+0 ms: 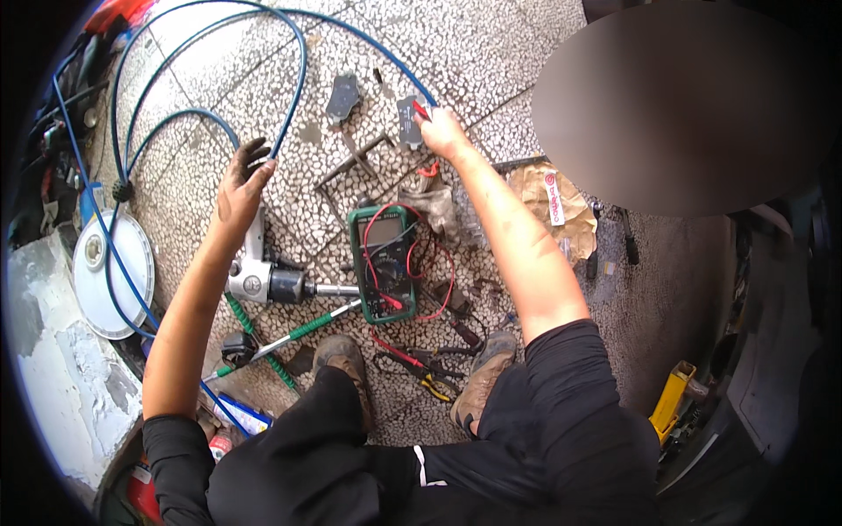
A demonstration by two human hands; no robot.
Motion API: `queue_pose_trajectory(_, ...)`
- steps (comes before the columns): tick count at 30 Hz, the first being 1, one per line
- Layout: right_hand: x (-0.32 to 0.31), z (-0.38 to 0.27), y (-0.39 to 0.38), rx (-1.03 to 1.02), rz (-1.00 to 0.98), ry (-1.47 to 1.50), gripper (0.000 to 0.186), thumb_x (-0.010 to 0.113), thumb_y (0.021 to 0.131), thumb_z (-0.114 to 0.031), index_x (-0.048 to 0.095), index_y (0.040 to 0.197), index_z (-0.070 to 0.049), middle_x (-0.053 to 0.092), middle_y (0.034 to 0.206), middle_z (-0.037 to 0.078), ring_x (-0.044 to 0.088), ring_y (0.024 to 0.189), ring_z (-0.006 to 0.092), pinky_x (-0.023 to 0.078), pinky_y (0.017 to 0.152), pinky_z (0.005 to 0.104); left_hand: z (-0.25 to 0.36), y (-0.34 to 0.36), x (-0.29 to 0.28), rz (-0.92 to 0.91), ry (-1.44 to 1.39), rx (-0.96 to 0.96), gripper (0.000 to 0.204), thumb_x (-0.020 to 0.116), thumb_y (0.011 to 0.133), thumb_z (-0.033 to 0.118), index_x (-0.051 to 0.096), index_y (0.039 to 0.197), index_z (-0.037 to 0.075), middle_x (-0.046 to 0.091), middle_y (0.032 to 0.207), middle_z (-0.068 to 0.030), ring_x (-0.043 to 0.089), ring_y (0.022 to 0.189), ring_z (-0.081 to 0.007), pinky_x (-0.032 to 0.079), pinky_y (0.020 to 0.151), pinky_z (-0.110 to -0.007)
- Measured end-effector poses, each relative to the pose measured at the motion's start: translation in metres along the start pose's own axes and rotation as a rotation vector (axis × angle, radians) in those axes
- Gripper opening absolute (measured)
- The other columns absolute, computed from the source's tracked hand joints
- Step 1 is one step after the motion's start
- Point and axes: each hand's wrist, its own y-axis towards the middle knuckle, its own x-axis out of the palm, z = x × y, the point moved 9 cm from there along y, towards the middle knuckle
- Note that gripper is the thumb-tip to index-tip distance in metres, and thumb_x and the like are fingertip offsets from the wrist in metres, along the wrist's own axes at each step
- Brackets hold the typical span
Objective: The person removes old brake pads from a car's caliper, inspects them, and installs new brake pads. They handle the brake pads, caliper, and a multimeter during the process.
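Note:
A blue hose (304, 54) runs in wide loops over the speckled floor at the upper left. My left hand (241, 184), its fingers darkened with grime, is curled at the loops, with hose strands meeting it at the fingers and thumb. Farther right, my right hand (444, 133) is closed around the hose's other stretch, where a small red piece (421, 110) sticks out by the fingers. Just beyond that hand lies a dark brake pad (409, 121); a second brake pad (344, 96) rests to its left.
Between my arms lie a green multimeter (384, 263) with red leads, an impact wrench (263, 282), a green-and-silver bar (307, 328) and pliers (430, 373). Brown paper (561, 210) is at right. A white round lid (114, 280) stands left; a yellow tool (673, 401) sits lower right.

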Motion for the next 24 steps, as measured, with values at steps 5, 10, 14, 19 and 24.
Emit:
queue_pose_trajectory(5, 0.004, 0.003, -0.004, 0.014, 0.012, -0.036, 0.040, 0.058, 0.089, -0.035, 0.067, 0.096, 0.003, 0.065, 0.098, 0.028, 0.063, 0.098, 0.0411, 0.048, 0.086, 0.0456, -0.004, -0.006, 0.011, -0.005, -0.005, -0.024, 0.051, 0.060, 0.093, 0.023, 0.045, 0.136, 0.000, 0.055, 0.129, -0.0195, 0.055, 0.118, -0.0255, 0.045, 0.098, -0.034)
queue_pose_trajectory(10, -0.008, -0.012, -0.013, -0.039, 0.018, -0.201, 0.038, 0.056, 0.089, -0.036, 0.069, 0.096, -0.001, 0.066, 0.100, 0.026, 0.062, 0.099, 0.0410, 0.048, 0.086, 0.0463, -0.003, -0.003, 0.016, -0.038, -0.048, -0.007, 0.052, 0.059, 0.093, 0.022, 0.044, 0.138, 0.001, 0.056, 0.129, -0.0184, 0.054, 0.119, -0.0259, 0.045, 0.098, -0.035)
queue_pose_trajectory(14, -0.022, -0.015, -0.013, -0.180, -0.025, -0.271, 0.045, 0.053, 0.090, -0.042, 0.069, 0.094, 0.000, 0.066, 0.096, 0.026, 0.063, 0.095, 0.0422, 0.049, 0.084, 0.0464, 0.006, -0.006, 0.016, -0.064, -0.039, 0.048, 0.051, 0.061, 0.094, 0.021, 0.044, 0.137, -0.001, 0.056, 0.128, -0.0180, 0.055, 0.116, -0.0233, 0.044, 0.098, -0.033)
queue_pose_trajectory(19, -0.121, -0.004, -0.089, -0.119, -0.264, -0.272, 0.059, 0.048, 0.092, -0.053, 0.067, 0.087, 0.002, 0.068, 0.082, 0.020, 0.066, 0.083, 0.0364, 0.049, 0.079, 0.0427, 0.027, 0.005, 0.018, -0.256, 0.255, 0.156, 0.052, 0.061, 0.093, 0.024, 0.044, 0.137, 0.003, 0.055, 0.128, -0.0165, 0.057, 0.114, -0.0250, 0.048, 0.094, -0.035)
queue_pose_trajectory(24, -0.162, 0.096, -0.181, 0.022, -0.348, -0.128, 0.052, 0.050, 0.092, -0.053, 0.067, 0.095, -0.004, 0.067, 0.078, 0.011, 0.064, 0.076, 0.0244, 0.048, 0.074, 0.0389, 0.103, 0.067, 0.056, -0.451, 0.551, 0.376, 0.048, 0.059, 0.094, 0.027, 0.048, 0.135, 0.004, 0.056, 0.129, -0.0158, 0.057, 0.113, -0.0254, 0.049, 0.094, -0.037)
